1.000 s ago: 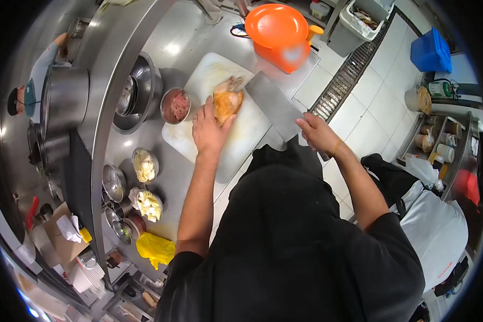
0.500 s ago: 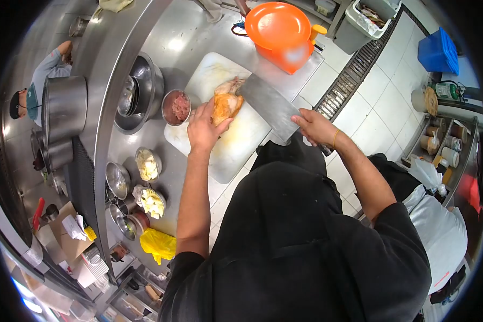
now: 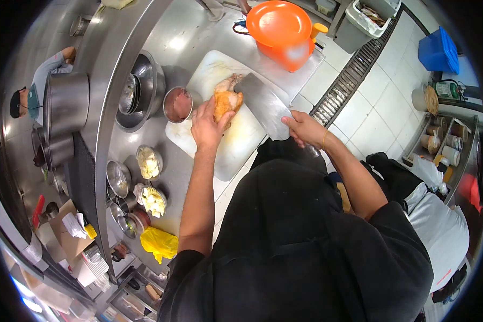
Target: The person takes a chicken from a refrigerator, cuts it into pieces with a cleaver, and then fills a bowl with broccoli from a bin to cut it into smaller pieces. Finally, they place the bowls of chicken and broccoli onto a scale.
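Note:
A piece of browned poultry (image 3: 226,100) lies on the white cutting board (image 3: 204,72), its paler end pointing up and right. My left hand (image 3: 206,125) is wrapped against its left and lower side, thumb over it. In my right hand (image 3: 304,129) is the handle of a broad metal cleaver (image 3: 263,104), whose blade slants up and left over the board, its far end close beside the poultry. Just left of the board stands a metal bowl with pink meat (image 3: 178,104).
Large nested steel bowls (image 3: 138,91) stand farther left. Two bowls of pale yellow pieces (image 3: 148,163) and a yellow bag (image 3: 159,242) are lower left. Orange containers (image 3: 279,24) sit behind the board. One person (image 3: 45,80) is at far left; another (image 3: 437,231) is at right.
My right hand and the cleaver have shifted a little left, bringing the blade nearer the poultry. My left hand stays on the poultry, with a slight move to the right.

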Tool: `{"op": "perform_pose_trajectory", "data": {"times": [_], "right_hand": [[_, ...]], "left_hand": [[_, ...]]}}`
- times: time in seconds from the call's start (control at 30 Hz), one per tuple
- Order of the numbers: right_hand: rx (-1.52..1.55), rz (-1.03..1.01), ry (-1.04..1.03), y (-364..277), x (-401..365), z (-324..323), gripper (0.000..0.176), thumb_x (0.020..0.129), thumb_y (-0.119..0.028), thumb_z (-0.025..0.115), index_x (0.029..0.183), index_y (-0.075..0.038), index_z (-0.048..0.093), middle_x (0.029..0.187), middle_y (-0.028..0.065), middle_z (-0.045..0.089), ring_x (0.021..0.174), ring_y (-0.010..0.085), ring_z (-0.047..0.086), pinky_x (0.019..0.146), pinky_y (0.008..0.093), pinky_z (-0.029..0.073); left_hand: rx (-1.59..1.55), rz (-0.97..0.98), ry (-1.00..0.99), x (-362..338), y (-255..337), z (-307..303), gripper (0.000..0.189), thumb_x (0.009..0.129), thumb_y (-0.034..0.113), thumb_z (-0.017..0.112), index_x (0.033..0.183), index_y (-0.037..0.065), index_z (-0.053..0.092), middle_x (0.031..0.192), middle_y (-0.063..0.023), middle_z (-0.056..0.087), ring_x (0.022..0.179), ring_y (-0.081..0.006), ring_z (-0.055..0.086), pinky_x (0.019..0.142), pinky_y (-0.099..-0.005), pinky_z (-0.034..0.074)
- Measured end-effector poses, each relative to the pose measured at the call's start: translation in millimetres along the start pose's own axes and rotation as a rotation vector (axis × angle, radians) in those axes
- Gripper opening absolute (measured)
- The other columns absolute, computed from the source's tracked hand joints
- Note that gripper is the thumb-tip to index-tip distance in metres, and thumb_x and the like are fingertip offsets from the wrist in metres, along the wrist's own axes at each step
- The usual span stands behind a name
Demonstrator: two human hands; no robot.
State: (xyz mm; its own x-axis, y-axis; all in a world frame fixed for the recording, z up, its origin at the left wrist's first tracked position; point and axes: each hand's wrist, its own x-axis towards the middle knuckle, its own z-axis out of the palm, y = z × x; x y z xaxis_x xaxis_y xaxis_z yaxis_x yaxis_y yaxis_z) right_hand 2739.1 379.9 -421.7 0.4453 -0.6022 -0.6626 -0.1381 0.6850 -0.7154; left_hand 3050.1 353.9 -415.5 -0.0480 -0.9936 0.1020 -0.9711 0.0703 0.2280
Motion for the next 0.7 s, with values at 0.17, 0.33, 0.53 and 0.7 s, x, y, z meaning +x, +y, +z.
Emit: {"op": "perform_pose_trajectory", "data": {"times": [0.17, 0.33, 0.53, 0.7], "right_hand": [[-0.025, 0.025, -0.048, -5, -13, -5, 0.029, 0.109, -0.033, 0.049, 0.100, -0.006, 0.052, 0.060, -0.0026, 0.043, 0.045, 0.0088, 0.043, 0.042, 0.0284, 0.042], [-0.004, 0.050, -0.038, -13, 5, 2, 0.029, 0.109, -0.033, 0.051, 0.096, -0.007, 0.051, 0.060, -0.0028, 0.043, 0.044, 0.0086, 0.042, 0.042, 0.0287, 0.041], [0.027, -0.001, 0.043, 0, 7, 29, 0.030, 0.107, -0.033, 0.053, 0.098, -0.005, 0.050, 0.060, -0.0014, 0.044, 0.043, 0.0096, 0.042, 0.039, 0.0302, 0.040], [-0.006, 0.023, 0.028, 6, -14, 36, 0.030, 0.107, -0.032, 0.053, 0.100, -0.003, 0.049, 0.061, 0.0000, 0.045, 0.043, 0.0099, 0.044, 0.038, 0.0302, 0.040]], "left_hand": [[-0.055, 0.005, -0.025, 3, -4, 0, 0.071, 0.079, 0.055, 0.079, 0.134, 0.013, 0.065, 0.127, -0.0073, 0.065, 0.117, -0.0352, 0.059, 0.098, -0.0448, 0.051], [-0.111, 0.027, -0.007, 1, -6, -1, 0.069, 0.080, 0.054, 0.079, 0.132, 0.010, 0.067, 0.125, -0.0097, 0.066, 0.115, -0.0342, 0.061, 0.097, -0.0442, 0.051], [-0.118, -0.033, 0.051, 1, -4, 1, 0.068, 0.082, 0.055, 0.078, 0.130, 0.008, 0.068, 0.125, -0.0134, 0.066, 0.112, -0.0343, 0.063, 0.096, -0.0444, 0.051], [-0.162, -0.041, 0.003, 2, -10, 3, 0.069, 0.082, 0.056, 0.077, 0.132, 0.008, 0.067, 0.124, -0.0133, 0.066, 0.112, -0.0346, 0.063, 0.096, -0.0445, 0.050]]}}
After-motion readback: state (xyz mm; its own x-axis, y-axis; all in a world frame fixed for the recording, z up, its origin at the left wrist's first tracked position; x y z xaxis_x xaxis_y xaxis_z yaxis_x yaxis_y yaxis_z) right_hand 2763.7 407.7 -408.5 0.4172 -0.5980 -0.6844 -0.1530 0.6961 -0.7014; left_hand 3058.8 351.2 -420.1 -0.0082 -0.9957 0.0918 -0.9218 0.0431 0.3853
